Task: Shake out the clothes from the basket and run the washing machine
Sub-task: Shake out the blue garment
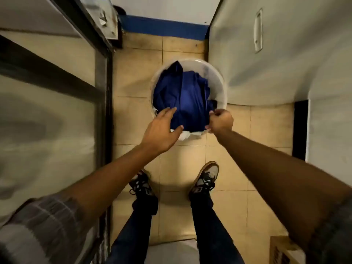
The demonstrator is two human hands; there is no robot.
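The left hand (162, 130) reaches down with fingers spread and nearly straight, its fingertips resting on the near edge of the blue garment (182, 98), thumb set apart against the cloth. The right hand (221, 121) is curled tight, pinching the cloth's right near edge at the rim of the basket (219, 80); whether it also grips the rim itself cannot be told.

The garment is deep blue, smooth and softly creased, heaped in long folds that fill the basket and peak toward the far side. A scrap of white fabric (185, 134) shows under it at the near rim. The basket is round, pale, translucent plastic, standing on a floor of square beige tiles (137, 77) with thin dark joints.

Just right of the basket rises a flat white appliance side (285, 54) with a recessed oblong handle. On the left stands a dark metal frame (102, 77) holding glossy panels. Below, two laced sneakers (205, 180) and dark trouser legs; a cardboard box corner (282, 250) sits bottom right.
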